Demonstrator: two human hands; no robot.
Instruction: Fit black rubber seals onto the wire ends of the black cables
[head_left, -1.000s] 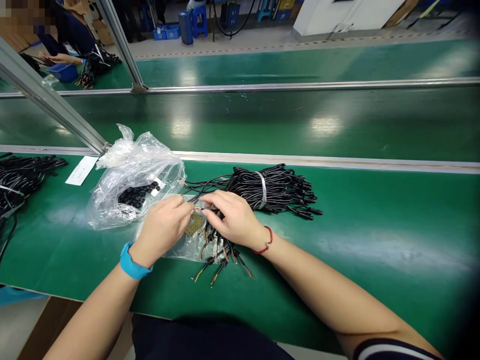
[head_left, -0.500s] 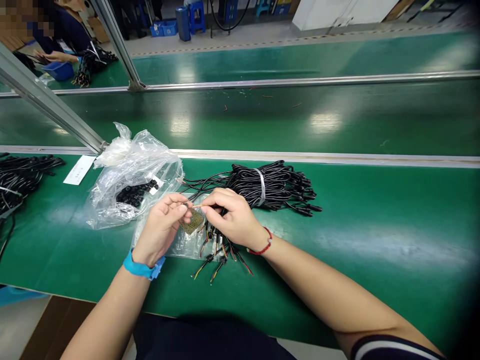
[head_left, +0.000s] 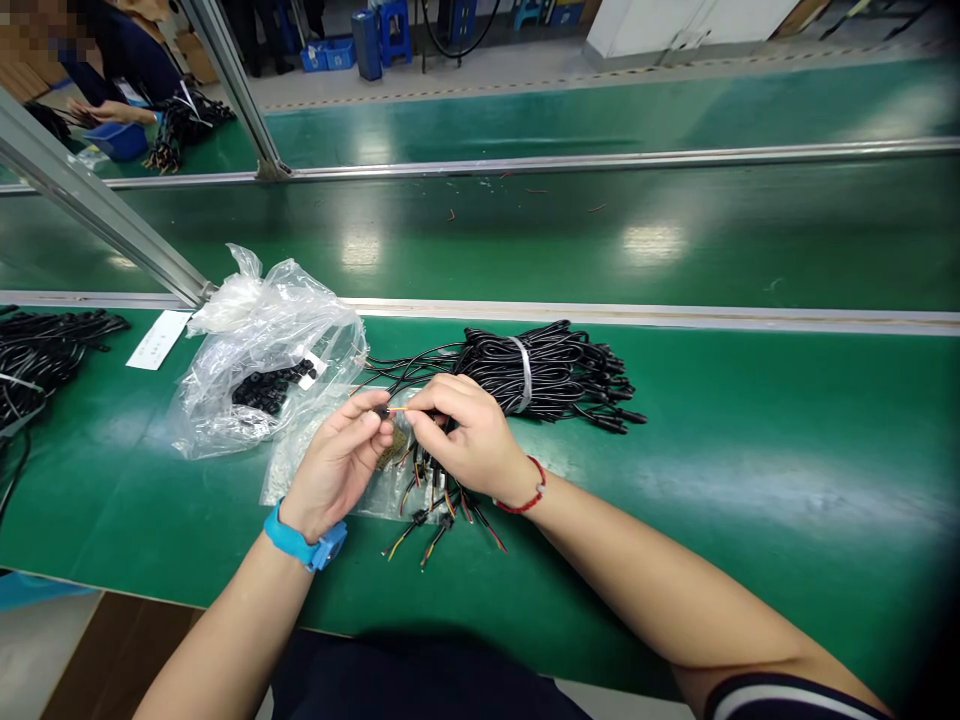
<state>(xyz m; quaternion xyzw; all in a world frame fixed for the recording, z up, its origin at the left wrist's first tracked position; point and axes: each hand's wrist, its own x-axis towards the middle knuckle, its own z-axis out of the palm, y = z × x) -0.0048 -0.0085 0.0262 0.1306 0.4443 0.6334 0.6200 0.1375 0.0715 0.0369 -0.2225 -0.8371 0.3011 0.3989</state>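
Note:
My left hand [head_left: 337,460], with a blue band on its wrist, pinches a small black part [head_left: 382,411] between thumb and forefinger. Facing it, my right hand [head_left: 472,435] pinches thin orange-yellow wires [head_left: 397,409] whose tips meet the black part. Behind my right hand lies a tied bundle of black cables [head_left: 495,370]. Cable ends with bare red, yellow and black wires [head_left: 427,535] fan out below that hand. A flat clear bag [head_left: 367,500] lies under both hands, and small brownish pieces [head_left: 390,447] show partly behind my left fingers.
A large clear plastic bag [head_left: 277,310] with small black parts [head_left: 266,390] sits left of my hands. Near it are a white card [head_left: 158,340] and more black cables [head_left: 37,360]. A metal post [head_left: 105,210] rises at the left. Across the belt [head_left: 525,240], a person [head_left: 127,60] handles cables.
My left hand has moved slightly right and up toward my right hand, bringing the black part against the wires. The brownish pieces are now more covered. My right hand stays nearly still.

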